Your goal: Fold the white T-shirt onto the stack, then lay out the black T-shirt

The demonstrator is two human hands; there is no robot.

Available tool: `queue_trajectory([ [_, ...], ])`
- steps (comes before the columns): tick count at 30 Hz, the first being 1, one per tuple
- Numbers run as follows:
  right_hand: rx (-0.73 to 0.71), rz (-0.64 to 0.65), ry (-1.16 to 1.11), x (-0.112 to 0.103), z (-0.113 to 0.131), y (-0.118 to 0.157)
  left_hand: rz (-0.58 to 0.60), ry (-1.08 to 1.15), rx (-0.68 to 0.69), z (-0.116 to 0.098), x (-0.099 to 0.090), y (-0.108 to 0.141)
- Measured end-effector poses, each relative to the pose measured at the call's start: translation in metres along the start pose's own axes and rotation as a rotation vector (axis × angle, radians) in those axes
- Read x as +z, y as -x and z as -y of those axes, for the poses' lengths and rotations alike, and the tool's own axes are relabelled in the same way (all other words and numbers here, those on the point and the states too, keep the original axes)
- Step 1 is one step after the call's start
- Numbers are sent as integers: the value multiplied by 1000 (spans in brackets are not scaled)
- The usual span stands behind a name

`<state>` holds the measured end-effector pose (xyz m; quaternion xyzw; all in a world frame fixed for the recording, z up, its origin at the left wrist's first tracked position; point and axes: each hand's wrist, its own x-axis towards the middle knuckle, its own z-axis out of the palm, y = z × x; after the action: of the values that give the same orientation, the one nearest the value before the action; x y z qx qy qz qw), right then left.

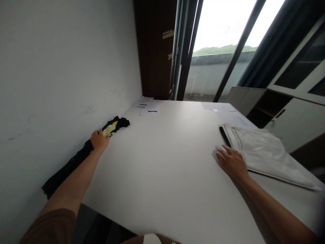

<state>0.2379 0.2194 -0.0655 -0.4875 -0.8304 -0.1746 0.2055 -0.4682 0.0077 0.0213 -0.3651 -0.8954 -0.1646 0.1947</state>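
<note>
At the table's left edge, against the wall, lies a bunched black garment (73, 162) with a yellow and white print. My left hand (100, 140) is closed over its middle, fingers curled around the cloth. Toward the right side, my right hand (233, 162) reaches over the table with its fingers apart and nothing in them. Just beside those fingers is a folded white cloth (264, 149) with a black strip along its left and lower edges. Whether the fingertips touch the tabletop I cannot tell.
The white table (162, 169) runs away from me toward a window. Printed papers (149, 106) lie at its far left corner, and more sheets (220, 107) lie at the far right. A plain wall (63, 67) borders the left side; cabinets (302, 118) stand beyond the right edge.
</note>
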Motion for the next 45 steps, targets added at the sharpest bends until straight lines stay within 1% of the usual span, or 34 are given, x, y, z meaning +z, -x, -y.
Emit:
queue_trajectory([
  [1,-7,5,-22,0,7,-2,31,-51,-40,17,-1,0],
  [2,-7,11,-42,0,14,-4,96,-98,-62,29,-2,2],
  [3,-6,20,-59,0,21,-7,168,-118,-60,36,-2,4],
  [4,-5,31,-72,0,28,-10,235,-121,-32,38,-2,7],
  [6,-7,48,-94,-1,43,-16,334,-98,62,29,-2,11],
  [9,-24,74,-122,-3,65,-28,378,-8,175,-2,-4,15],
  [12,-29,101,-148,-2,89,-44,407,79,225,-42,-4,19],
  [15,-19,138,-181,3,113,-63,459,208,288,-89,0,31],
  [18,1,200,-229,7,131,-79,575,384,409,-142,5,56],
  [20,25,250,-260,8,135,-83,676,514,500,-176,6,78],
  [21,35,271,-274,8,134,-83,747,600,547,-190,5,87],
  [23,43,290,-304,7,131,-79,889,790,657,-210,0,102],
  [24,36,288,-321,6,129,-77,917,866,712,-216,-3,106],
  [25,24,280,-339,4,128,-74,897,912,757,-219,-6,108],
  [26,11,272,-356,2,128,-72,827,915,780,-220,-8,107],
  [27,1,267,-370,0,130,-71,718,872,773,-218,-9,104],
  [28,-6,268,-384,-2,133,-69,597,809,737,-214,-9,99],
  [30,-12,286,-410,-7,143,-68,390,674,603,-201,-4,85],
  [31,-19,298,-428,-9,149,-67,314,619,512,-193,-1,77],
  [32,-36,309,-449,-11,155,-66,268,593,405,-184,4,69],
  [33,-58,318,-475,-12,161,-66,257,591,293,-175,8,62],
  [34,-80,324,-502,-12,167,-66,277,608,190,-167,13,56],
  [35,-96,326,-532,-12,173,-67,323,634,107,-161,18,51],
  [36,-95,324,-567,-11,179,-69,383,664,55,-157,22,48],
  [37,-73,322,-608,-10,186,-72,445,691,36,-155,26,47],
  [38,-32,324,-658,-9,194,-76,502,714,45,-157,29,47],
  [40,91,344,-772,-6,213,-86,606,766,94,-167,34,52],
  [42,224,365,-874,-5,236,-94,719,830,136,-185,36,58],
  [44,315,324,-929,-5,259,-95,846,888,164,-205,35,65],
  [45,323,290,-966,-5,268,-93,911,914,173,-214,34,68],
])
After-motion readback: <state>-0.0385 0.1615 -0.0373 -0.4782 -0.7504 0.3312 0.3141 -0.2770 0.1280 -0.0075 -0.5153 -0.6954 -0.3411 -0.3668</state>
